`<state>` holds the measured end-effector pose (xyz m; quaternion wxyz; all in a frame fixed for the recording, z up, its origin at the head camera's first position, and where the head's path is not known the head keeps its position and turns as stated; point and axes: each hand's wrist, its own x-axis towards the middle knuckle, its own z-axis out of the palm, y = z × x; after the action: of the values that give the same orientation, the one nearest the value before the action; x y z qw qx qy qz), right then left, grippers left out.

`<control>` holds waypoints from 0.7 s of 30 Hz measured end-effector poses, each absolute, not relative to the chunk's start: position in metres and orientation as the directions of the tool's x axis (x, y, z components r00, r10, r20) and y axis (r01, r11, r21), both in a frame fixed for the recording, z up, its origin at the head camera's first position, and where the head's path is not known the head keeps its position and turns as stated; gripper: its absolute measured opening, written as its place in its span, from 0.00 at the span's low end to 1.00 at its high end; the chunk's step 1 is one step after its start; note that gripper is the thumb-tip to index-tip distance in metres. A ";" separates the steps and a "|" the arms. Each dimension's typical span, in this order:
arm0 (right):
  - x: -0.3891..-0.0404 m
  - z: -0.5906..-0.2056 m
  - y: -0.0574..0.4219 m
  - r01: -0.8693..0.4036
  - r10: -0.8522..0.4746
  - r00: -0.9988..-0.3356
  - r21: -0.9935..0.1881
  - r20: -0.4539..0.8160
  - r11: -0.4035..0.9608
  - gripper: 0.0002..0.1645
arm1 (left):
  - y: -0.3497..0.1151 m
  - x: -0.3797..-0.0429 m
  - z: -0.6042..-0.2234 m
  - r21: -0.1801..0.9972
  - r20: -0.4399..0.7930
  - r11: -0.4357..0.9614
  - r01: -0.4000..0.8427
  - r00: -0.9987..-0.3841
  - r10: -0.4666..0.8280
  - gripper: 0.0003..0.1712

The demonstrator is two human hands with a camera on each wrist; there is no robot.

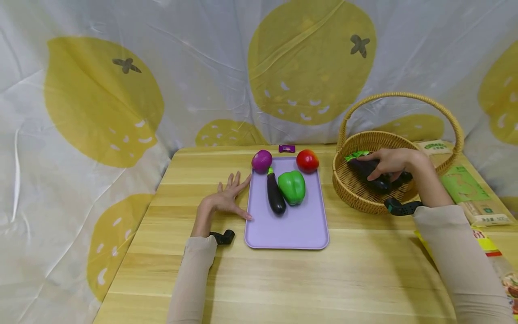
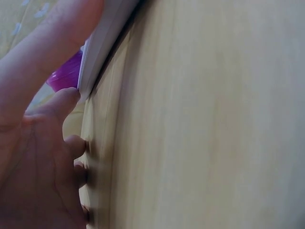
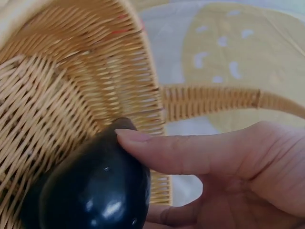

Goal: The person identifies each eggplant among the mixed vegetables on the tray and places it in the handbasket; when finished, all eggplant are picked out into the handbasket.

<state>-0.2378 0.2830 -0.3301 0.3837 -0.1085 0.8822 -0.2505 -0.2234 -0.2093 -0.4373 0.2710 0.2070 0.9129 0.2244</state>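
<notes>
My left hand (image 1: 225, 199) is spread beside the lilac tray (image 1: 288, 233), its thumb and forefinger at the tray's left edge. Inside the wicker basket (image 1: 351, 198), my right hand (image 1: 396, 161) grips a dark, glossy eggplant (image 1: 361, 169) with a green cap. The right wrist view shows the thumb laid along the eggplant (image 3: 100, 181). Another dark piece (image 1: 401, 179) lies under the right hand, partly hidden. On the tray are a slim eggplant (image 1: 275, 195), a green bell pepper (image 1: 292, 187), a purple onion (image 1: 261, 161) and a red tomato (image 1: 308, 160).
The basket's tall handle (image 1: 400, 95) arches above my right hand. Behind the tray is a small purple packet (image 1: 287, 148). Flat food packages (image 1: 465, 184) lie right of the basket, and a yellow-red bag (image 1: 487, 245) is partly under my right forearm. A lemon-print cloth (image 1: 202, 67) hangs behind.
</notes>
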 end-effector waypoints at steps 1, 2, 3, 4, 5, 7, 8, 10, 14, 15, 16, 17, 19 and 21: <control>-0.239 -0.331 0.282 -0.002 -0.378 -0.679 -0.513 -0.630 0.859 0.49 | -0.209 -0.223 -0.438 0.521 -0.404 0.814 0.257 -0.765 0.501 0.80; -0.240 -0.333 0.282 -0.008 -0.376 -0.678 -0.505 -0.631 0.863 0.49 | -0.209 -0.223 -0.438 0.521 -0.405 0.813 0.259 -0.764 0.503 0.80; -0.241 -0.334 0.281 -0.009 -0.376 -0.678 -0.505 -0.631 0.863 0.49 | -0.209 -0.223 -0.438 0.524 -0.404 0.812 0.258 -0.763 0.504 0.80; -0.241 -0.336 0.279 -0.006 -0.378 -0.680 -0.510 -0.628 0.860 0.49 | -0.209 -0.224 -0.439 0.525 -0.403 0.811 0.259 -0.764 0.505 0.80; -0.243 -0.337 0.278 -0.003 -0.376 -0.683 -0.513 -0.626 0.859 0.49 | -0.209 -0.224 -0.439 0.526 -0.401 0.810 0.259 -0.764 0.505 0.80; -0.245 -0.339 0.275 0.009 -0.364 -0.695 -0.514 -0.620 0.857 0.48 | -0.210 -0.224 -0.439 0.526 -0.399 0.810 0.259 -0.766 0.504 0.80; -0.245 -0.340 0.274 0.010 -0.362 -0.702 -0.517 -0.614 0.856 0.48 | -0.210 -0.224 -0.439 0.526 -0.399 0.810 0.259 -0.767 0.504 0.80; -0.246 -0.341 0.272 0.020 -0.346 -0.712 -0.511 -0.611 0.860 0.48 | -0.210 -0.224 -0.438 0.527 -0.403 0.811 0.254 -0.766 0.501 0.80; -0.247 -0.343 0.272 0.009 -0.332 -0.729 -0.493 -0.599 0.870 0.48 | -0.210 -0.223 -0.436 0.533 -0.406 0.809 0.247 -0.765 0.501 0.80; -0.247 -0.343 0.271 0.007 -0.331 -0.731 -0.493 -0.596 0.870 0.49 | -0.210 -0.223 -0.436 0.535 -0.405 0.808 0.246 -0.765 0.501 0.80; -0.247 -0.344 0.271 0.001 -0.334 -0.734 -0.492 -0.591 0.870 0.49 | -0.210 -0.223 -0.437 0.536 -0.403 0.807 0.246 -0.766 0.501 0.80; -0.248 -0.344 0.271 -0.008 -0.338 -0.737 -0.492 -0.586 0.871 0.49 | -0.210 -0.223 -0.437 0.538 -0.401 0.806 0.247 -0.766 0.502 0.80; -0.248 -0.345 0.271 -0.025 -0.350 -0.739 -0.496 -0.576 0.868 0.50 | -0.209 -0.223 -0.437 0.540 -0.402 0.805 0.246 -0.765 0.503 0.80; -0.249 -0.346 0.271 -0.042 -0.367 -0.735 -0.502 -0.570 0.864 0.51 | -0.209 -0.223 -0.438 0.540 -0.402 0.805 0.245 -0.766 0.502 0.80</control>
<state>-0.2486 0.2707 -0.3456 0.3459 -0.1132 0.9013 -0.2349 -0.2233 -0.2095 -0.4378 0.2739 0.2054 0.9098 0.2347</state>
